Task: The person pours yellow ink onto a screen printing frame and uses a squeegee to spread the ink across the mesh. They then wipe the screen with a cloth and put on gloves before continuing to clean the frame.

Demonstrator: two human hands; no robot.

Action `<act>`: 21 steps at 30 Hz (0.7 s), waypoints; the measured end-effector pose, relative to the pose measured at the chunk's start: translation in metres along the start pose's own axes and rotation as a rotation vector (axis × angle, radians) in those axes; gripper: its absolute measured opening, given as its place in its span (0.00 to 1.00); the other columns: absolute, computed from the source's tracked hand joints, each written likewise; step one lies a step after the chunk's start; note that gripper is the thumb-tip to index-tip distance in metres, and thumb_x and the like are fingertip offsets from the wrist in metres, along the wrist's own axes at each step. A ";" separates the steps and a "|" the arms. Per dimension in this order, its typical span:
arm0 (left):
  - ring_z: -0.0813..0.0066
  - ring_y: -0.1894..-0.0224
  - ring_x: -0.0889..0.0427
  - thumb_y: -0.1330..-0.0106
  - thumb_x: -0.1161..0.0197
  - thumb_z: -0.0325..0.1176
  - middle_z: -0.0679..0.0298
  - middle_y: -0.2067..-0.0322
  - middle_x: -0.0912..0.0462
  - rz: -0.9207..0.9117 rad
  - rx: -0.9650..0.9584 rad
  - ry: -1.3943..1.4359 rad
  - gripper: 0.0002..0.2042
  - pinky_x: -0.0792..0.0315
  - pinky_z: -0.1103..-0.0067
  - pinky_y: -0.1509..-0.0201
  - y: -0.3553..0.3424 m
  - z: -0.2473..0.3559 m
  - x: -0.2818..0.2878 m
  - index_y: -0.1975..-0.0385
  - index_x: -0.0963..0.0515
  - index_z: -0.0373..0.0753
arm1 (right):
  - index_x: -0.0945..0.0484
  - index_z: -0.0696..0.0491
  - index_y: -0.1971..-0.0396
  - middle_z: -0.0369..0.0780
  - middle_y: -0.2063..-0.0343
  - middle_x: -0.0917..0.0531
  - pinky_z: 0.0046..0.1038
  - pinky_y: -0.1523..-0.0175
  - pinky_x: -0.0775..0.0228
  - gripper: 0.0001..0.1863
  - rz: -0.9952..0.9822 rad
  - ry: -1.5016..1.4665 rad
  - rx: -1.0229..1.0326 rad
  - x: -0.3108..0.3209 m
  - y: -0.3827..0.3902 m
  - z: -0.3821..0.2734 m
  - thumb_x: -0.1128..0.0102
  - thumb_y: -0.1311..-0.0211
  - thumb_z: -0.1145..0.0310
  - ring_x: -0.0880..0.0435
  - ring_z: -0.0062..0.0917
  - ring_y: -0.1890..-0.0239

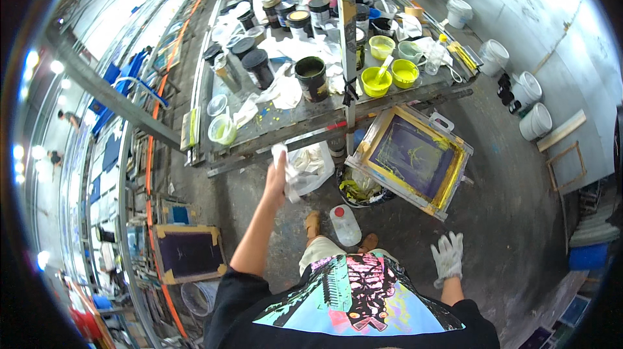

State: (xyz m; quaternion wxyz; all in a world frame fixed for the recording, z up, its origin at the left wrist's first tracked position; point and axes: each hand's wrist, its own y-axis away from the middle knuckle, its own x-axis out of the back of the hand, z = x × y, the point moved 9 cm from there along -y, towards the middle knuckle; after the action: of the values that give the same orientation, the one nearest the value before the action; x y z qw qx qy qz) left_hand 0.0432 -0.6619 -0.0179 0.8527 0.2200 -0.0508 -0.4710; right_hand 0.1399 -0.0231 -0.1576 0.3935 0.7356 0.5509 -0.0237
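While a grey worktable (295,113) crowded with ink pots fills the upper part of the view, a person in a black T-shirt (233,310) with a bright printed front stands facing its near edge. Right of centre, a large framed screen (415,154), its purplish mesh streaked with yellow, sits askew by the table. To the left, a second framed screen (189,253) with a dark mesh stands low beside the racks. A translucent container (319,182) of white cloths lies just below the table's edge, next to a black bin (342,194) partly covered by the large screen. A clear jug (347,229) with a red cap stands on the floor between the person's shoes. On the tabletop, a dark pot (311,80) stands left of a post, with a bright yellow-green tub (376,83) to the post's right. The right hand (448,259), in a pale glove, is held low and well apart from the screen, its fingers spread and grasping nothing. The bare left hand (276,180), just beside the container, has its fingers closed around a small white item (279,152), too blurred to identify, which pokes above the fist.
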 end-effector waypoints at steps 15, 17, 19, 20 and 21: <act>0.76 0.57 0.22 0.34 0.41 0.24 0.63 0.59 0.19 -0.521 -0.681 -0.295 0.19 0.28 0.78 0.50 -0.260 0.278 -0.152 0.43 0.28 0.38 | 0.46 0.46 0.22 0.43 0.22 0.46 0.43 0.20 0.57 0.40 0.772 -0.380 0.175 -0.031 0.237 0.202 0.48 0.26 0.44 0.52 0.36 0.19; 0.77 0.58 0.19 0.34 0.40 0.21 0.62 0.59 0.17 -0.542 -0.659 -0.126 0.18 0.26 0.79 0.53 -0.256 0.280 -0.149 0.43 0.28 0.37 | 0.41 0.47 0.25 0.42 0.24 0.41 0.42 0.20 0.56 0.35 0.615 -0.235 0.245 -0.087 0.200 0.165 0.49 0.25 0.48 0.49 0.35 0.20; 0.76 0.57 0.18 0.32 0.38 0.21 0.61 0.57 0.16 -0.484 -0.695 -0.103 0.18 0.24 0.78 0.53 -0.262 0.284 -0.139 0.43 0.29 0.35 | 0.33 0.51 0.30 0.43 0.29 0.33 0.40 0.22 0.48 0.29 0.420 -0.088 0.346 -0.174 0.159 0.103 0.46 0.25 0.55 0.39 0.34 0.25; 0.76 0.57 0.17 0.32 0.38 0.22 0.61 0.57 0.16 -0.464 -0.708 -0.033 0.18 0.24 0.77 0.52 -0.267 0.283 -0.124 0.43 0.29 0.35 | 0.30 0.53 0.32 0.44 0.32 0.30 0.39 0.25 0.41 0.27 0.296 -0.032 0.388 -0.226 0.139 0.070 0.42 0.26 0.59 0.32 0.34 0.29; 0.76 0.56 0.17 0.32 0.37 0.22 0.61 0.57 0.16 -0.468 -0.723 0.051 0.18 0.24 0.77 0.51 -0.270 0.284 -0.124 0.43 0.29 0.35 | 0.27 0.56 0.37 0.45 0.35 0.27 0.37 0.30 0.33 0.24 0.259 0.274 0.400 -0.255 0.115 0.050 0.39 0.29 0.63 0.26 0.32 0.34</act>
State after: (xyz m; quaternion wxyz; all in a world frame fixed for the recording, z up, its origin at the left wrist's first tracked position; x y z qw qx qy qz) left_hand -0.3195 -0.7769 0.1377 0.7463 -0.0755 0.1898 -0.6335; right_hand 0.1555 -0.2647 -0.0087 0.1619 0.8593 0.4848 0.0182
